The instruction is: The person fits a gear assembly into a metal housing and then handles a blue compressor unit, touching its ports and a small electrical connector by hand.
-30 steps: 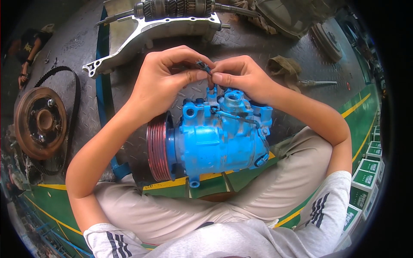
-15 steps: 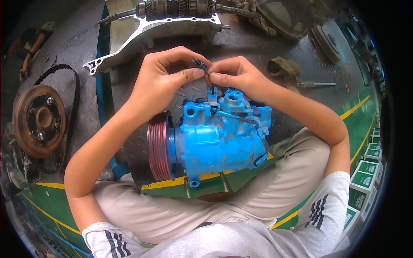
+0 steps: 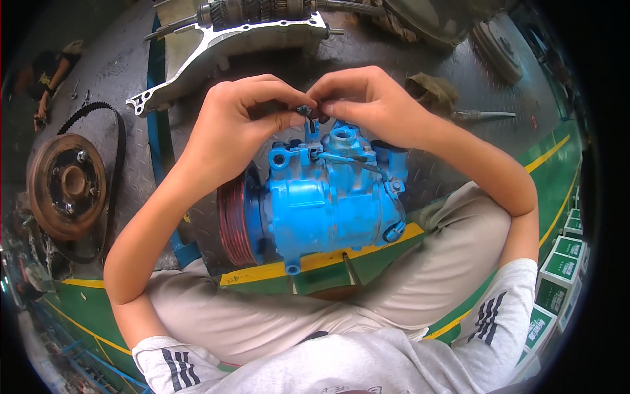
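A bright blue compressor lies on its side on the metal plate table in front of me. Its grooved pulley, dark with red, faces left. Just past its upper ports, my left hand pinches a small dark blue piece, too small to name. My right hand is closed beside it, index fingertip meeting the left fingers and thumb tucked in; what lies between its fingertips is mostly hidden. A thin blue pipe runs along the compressor's top to a round connector at its right end.
A metal housing with a gear shaft sits beyond my hands. At left are a rusty pulley and a toothed belt. A brown rag and a metal rod lie right. Another person's arm shows far left.
My right hand has risen slightly and its fingers have bent more, pulling back from the small piece. The left hand keeps its pinch. The whole view has shifted a little.
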`<move>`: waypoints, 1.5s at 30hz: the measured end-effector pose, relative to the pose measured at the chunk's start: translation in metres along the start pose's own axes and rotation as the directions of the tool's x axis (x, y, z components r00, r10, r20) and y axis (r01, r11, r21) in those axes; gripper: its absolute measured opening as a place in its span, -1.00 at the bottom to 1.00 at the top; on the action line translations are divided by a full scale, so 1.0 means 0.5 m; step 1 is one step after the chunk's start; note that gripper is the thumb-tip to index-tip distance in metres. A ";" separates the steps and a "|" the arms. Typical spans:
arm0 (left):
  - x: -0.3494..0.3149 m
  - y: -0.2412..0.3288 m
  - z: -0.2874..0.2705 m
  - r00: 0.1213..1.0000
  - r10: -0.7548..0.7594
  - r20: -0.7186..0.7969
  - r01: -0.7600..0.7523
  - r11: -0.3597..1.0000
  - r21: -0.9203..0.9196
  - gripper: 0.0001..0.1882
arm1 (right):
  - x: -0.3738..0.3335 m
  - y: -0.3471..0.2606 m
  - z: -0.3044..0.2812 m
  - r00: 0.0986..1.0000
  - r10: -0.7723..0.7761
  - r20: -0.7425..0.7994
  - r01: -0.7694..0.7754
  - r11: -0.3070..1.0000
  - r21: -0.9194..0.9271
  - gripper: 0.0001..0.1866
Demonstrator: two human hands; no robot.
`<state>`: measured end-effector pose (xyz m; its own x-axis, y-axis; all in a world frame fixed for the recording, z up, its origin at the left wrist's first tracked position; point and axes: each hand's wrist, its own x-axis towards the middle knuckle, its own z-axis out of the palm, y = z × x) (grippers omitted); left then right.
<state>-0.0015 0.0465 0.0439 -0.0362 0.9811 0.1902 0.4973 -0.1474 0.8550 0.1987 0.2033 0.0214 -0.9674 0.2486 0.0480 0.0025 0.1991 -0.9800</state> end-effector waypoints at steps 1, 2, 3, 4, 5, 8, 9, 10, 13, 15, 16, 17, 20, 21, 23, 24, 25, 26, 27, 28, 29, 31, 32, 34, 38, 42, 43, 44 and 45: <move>0.000 -0.001 -0.001 1.000 0.024 0.007 -0.024 1.000 0.002 -0.77 | -0.001 -0.003 0.001 0.999 -0.006 -0.031 0.006 1.000 -0.006 -0.66; 0.000 -0.002 -0.001 1.000 0.021 0.022 -0.021 1.000 0.018 -0.77 | -0.003 -0.007 0.000 0.999 -0.029 -0.045 0.027 0.999 -0.046 -0.67; 0.001 -0.004 -0.002 0.999 0.033 0.024 -0.033 0.999 0.030 -0.76 | -0.004 -0.012 -0.001 0.997 -0.052 -0.057 0.047 0.995 -0.087 -0.68; 0.001 -0.006 -0.002 0.999 -0.002 0.046 0.001 1.000 0.027 -0.77 | -0.005 -0.018 -0.002 0.995 -0.067 -0.069 0.057 0.989 -0.134 -0.69; 0.001 -0.009 -0.001 0.998 -0.020 0.056 0.019 1.000 0.021 -0.77 | -0.006 -0.024 -0.002 0.994 -0.067 -0.089 0.051 0.983 -0.176 -0.73; 0.007 -0.020 -0.001 0.994 -0.008 0.108 0.008 1.000 0.002 -0.77 | -0.016 -0.047 -0.007 0.984 -0.171 -0.055 0.137 0.912 -0.386 -0.74; 0.010 -0.023 -0.002 0.992 0.001 0.125 -0.002 1.000 0.005 -0.78 | -0.016 -0.054 -0.009 0.966 -0.254 -0.037 0.203 0.844 -0.496 -0.77; 0.012 -0.026 -0.002 0.991 -0.003 0.136 0.007 1.000 -0.027 -0.78 | -0.017 -0.058 -0.009 0.967 -0.256 -0.018 0.211 0.833 -0.512 -0.78; 0.015 -0.033 -0.007 0.982 -0.047 0.184 0.063 0.995 -0.081 -0.78 | -0.017 -0.063 -0.008 0.950 -0.309 0.049 0.287 0.798 -0.530 -0.79; 0.014 -0.036 -0.012 0.968 -0.099 0.230 0.123 0.988 -0.096 -0.78 | -0.014 -0.059 -0.005 0.940 -0.326 0.098 0.327 0.781 -0.533 -0.79; 0.012 -0.039 -0.015 0.960 -0.140 0.244 0.171 0.979 -0.114 -0.77 | -0.013 -0.057 -0.004 0.937 -0.335 0.097 0.335 0.788 -0.517 -0.79; 0.012 -0.042 -0.016 0.952 -0.174 0.250 0.211 0.969 -0.131 -0.77 | -0.012 -0.054 -0.003 0.937 -0.335 0.097 0.335 0.792 -0.510 -0.78; 0.019 -0.061 -0.018 0.953 -0.159 0.258 0.212 0.958 -0.193 -0.73 | -0.009 -0.049 -0.001 0.945 -0.319 0.077 0.314 0.811 -0.494 -0.75; 0.023 -0.068 -0.018 0.952 -0.145 0.270 0.210 0.951 -0.228 -0.71 | -0.009 -0.049 0.000 0.948 -0.311 0.068 0.304 0.819 -0.487 -0.74; 0.029 -0.081 -0.013 0.938 -0.173 0.302 0.262 0.923 -0.282 -0.71 | -0.007 -0.050 0.001 0.937 -0.342 0.066 0.326 0.793 -0.515 -0.75; 0.031 -0.087 -0.008 0.935 -0.146 0.322 0.252 0.915 -0.316 -0.71 | -0.007 -0.051 0.002 0.932 -0.357 0.068 0.336 0.777 -0.533 -0.75; 0.035 -0.093 -0.002 0.932 -0.133 0.337 0.250 0.909 -0.335 -0.70 | -0.006 -0.051 0.003 0.925 -0.370 0.081 0.353 0.766 -0.537 -0.77; 0.039 -0.097 0.003 0.924 -0.157 0.348 0.274 0.908 -0.318 -0.70 | -0.004 -0.052 0.002 0.919 -0.383 0.096 0.370 0.750 -0.548 -0.78; 0.042 -0.101 0.008 0.931 -0.133 0.340 0.263 0.889 -0.374 -0.69 | -0.004 -0.052 0.002 0.915 -0.387 0.110 0.377 0.728 -0.572 -0.80; 0.045 -0.103 0.012 0.945 -0.087 0.315 0.215 0.891 -0.399 -0.70 | -0.005 -0.053 0.001 0.914 -0.394 0.101 0.378 0.732 -0.567 -0.81; 0.046 -0.106 0.013 0.957 -0.051 0.287 0.171 0.897 -0.409 -0.70 | -0.006 -0.053 0.001 0.914 -0.395 0.091 0.372 0.728 -0.576 -0.81; 0.048 -0.109 0.012 0.964 -0.042 0.261 0.147 0.905 -0.398 -0.68 | -0.007 -0.051 0.000 0.914 -0.401 0.061 0.360 0.733 -0.577 -0.82; 0.048 -0.110 0.011 0.962 -0.023 0.272 0.140 0.897 -0.420 -0.68 | -0.007 -0.050 0.000 0.913 -0.406 0.042 0.356 0.742 -0.568 -0.82; 0.050 -0.116 0.010 0.958 0.014 0.288 0.126 0.878 -0.462 -0.68 | -0.007 -0.047 0.002 0.910 -0.415 0.019 0.351 0.744 -0.568 -0.81; 0.051 -0.131 0.010 0.964 0.035 0.264 0.084 0.901 -0.426 -0.72 | -0.008 -0.045 0.006 0.927 -0.375 -0.024 0.302 0.782 -0.545 -0.81; 0.055 -0.140 0.008 0.964 0.086 0.250 0.032 0.901 -0.432 -0.76 | -0.007 -0.051 0.003 0.931 -0.363 0.020 0.312 0.771 -0.555 -0.81; 0.055 -0.141 0.007 0.965 0.090 0.247 0.025 0.903 -0.429 -0.76 | -0.006 -0.052 0.003 0.933 -0.360 0.024 0.311 0.768 -0.560 -0.81; 0.055 -0.141 0.006 0.965 0.095 0.245 0.019 0.905 -0.425 -0.76 | -0.006 -0.052 0.003 0.934 -0.356 0.029 0.309 0.765 -0.565 -0.81; 0.054 -0.141 0.006 0.965 0.091 0.247 0.023 0.906 -0.422 -0.75 | -0.006 -0.052 0.003 0.935 -0.353 0.032 0.307 0.762 -0.570 -0.81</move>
<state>-0.0351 0.0839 -0.0127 0.2247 0.9640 0.1421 0.0841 -0.1644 0.9828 0.2010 0.1961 0.0467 -0.9137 0.1320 0.3844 -0.1507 0.7684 -0.6220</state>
